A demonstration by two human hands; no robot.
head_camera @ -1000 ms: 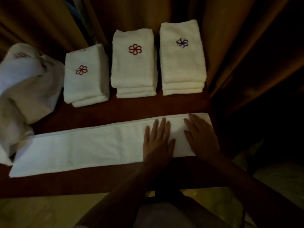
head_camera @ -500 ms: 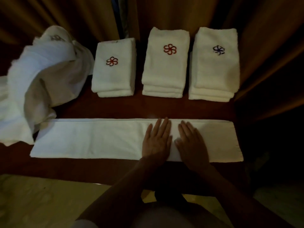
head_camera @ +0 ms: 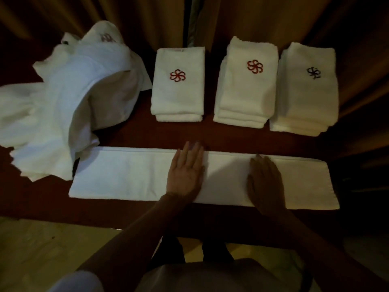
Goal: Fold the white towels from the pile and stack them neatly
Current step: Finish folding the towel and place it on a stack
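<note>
Pressing flat: dark red table [head_camera: 130, 137] carries everything. Unfolded pile [head_camera: 69, 106] heaps at the far left, likely kept there so the working lane stays free; its edge overlaps the left end of the long towel strip [head_camera: 130, 175]. That strip lies along the near edge, already folded lengthwise, so crosswise folds look next. Three folded stacks sit behind it, apart from it: left stack [head_camera: 177, 89], middle stack [head_camera: 246, 85], right stack [head_camera: 305, 91], logos up, presumably sorted by emblem colour. Left hand [head_camera: 186, 173] lies palm-down mid-strip, fingers straight, grasping nothing. Right hand [head_camera: 266, 182] flat too, just right of it, probably smoothing creases.
</note>
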